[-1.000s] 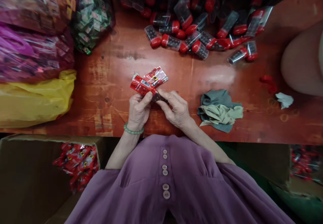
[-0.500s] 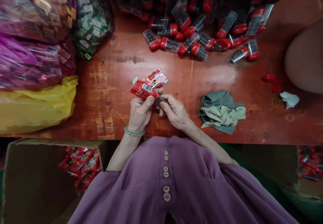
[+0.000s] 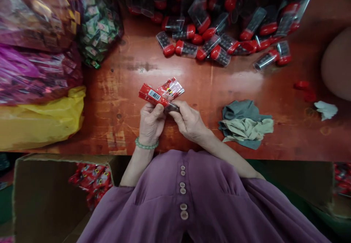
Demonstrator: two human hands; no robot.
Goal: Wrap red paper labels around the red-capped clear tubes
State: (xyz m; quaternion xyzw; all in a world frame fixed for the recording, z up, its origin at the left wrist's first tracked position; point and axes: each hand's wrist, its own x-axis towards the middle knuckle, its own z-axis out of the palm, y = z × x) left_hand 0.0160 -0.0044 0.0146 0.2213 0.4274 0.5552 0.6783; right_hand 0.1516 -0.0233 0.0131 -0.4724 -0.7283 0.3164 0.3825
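Observation:
Over the red-brown table, my left hand [image 3: 152, 121] pinches a red printed wrapper [image 3: 150, 92] with a barcode, its thumb on top. A dark, clear-walled tube [image 3: 172, 107] sticks out of the wrapper's right end. The fingers of my right hand [image 3: 191, 120] are closed round that tube's end. Just behind the hands, a second red packet [image 3: 175, 88] with a pink and yellow print lies partly behind the first. A green bead bracelet circles my left wrist.
Red-capped clear tubes [image 3: 186, 48] are heaped at the back. Bags of packets and a yellow bag [image 3: 55, 118] fill the left side. Grey-green cloths [image 3: 245, 124] and a white scrap [image 3: 325, 110] lie right. A cardboard box [image 3: 49, 195] with red packets stands below the table edge.
My right hand's fingers have closed further round the tube's end, covering more of it. The wrapper has shifted slightly left. The whole view has moved a little.

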